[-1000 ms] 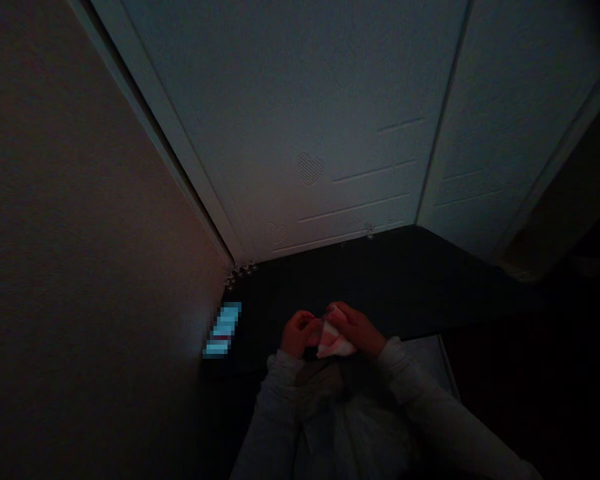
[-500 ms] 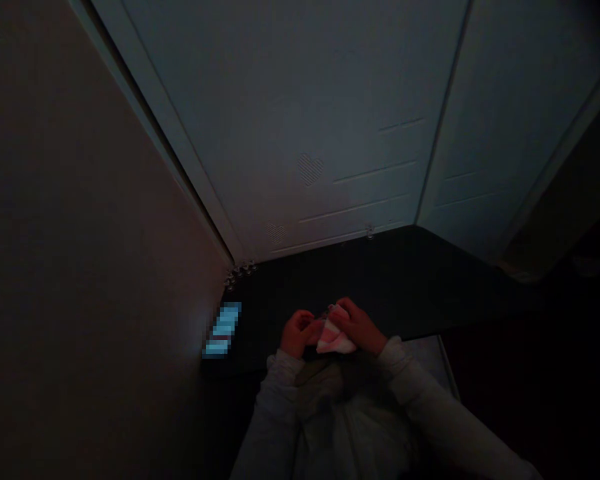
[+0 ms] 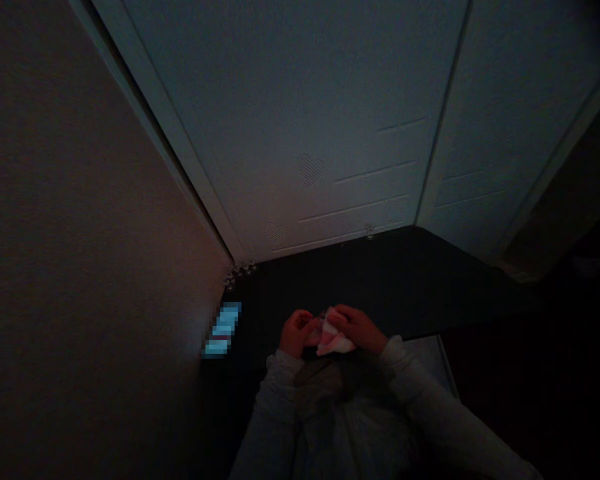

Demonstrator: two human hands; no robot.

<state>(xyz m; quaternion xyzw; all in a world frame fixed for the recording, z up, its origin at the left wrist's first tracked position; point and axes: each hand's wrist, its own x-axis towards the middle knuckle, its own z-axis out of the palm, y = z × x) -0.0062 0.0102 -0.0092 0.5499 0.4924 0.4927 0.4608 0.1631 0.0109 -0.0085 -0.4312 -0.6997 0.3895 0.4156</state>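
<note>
Near the front edge of the dark table (image 3: 380, 280), both my hands are close together. My right hand (image 3: 360, 328) is closed on a pink and white cloth (image 3: 336, 341), which hangs below its fingers. My left hand (image 3: 297, 333) is curled, thumb and fingers brought together at the cloth's left side. Between the fingertips shows a small, shiny thing (image 3: 322, 315), too dark and small to name. What exactly the left fingers grip is hidden in the gloom.
Several small, clear, shiny objects (image 3: 239, 271) stand in the back left corner, and a similar one (image 3: 370, 232) stands at the back edge. A lit, blurred-out screen (image 3: 223, 330) lies at the left. White panels (image 3: 300, 120) with heart patterns rise behind; a wall (image 3: 105, 267) borders the left.
My right hand has dropped slightly, its fingers lying lower over the cloth, and the cloth has shifted a little. My left hand stays almost in place.
</note>
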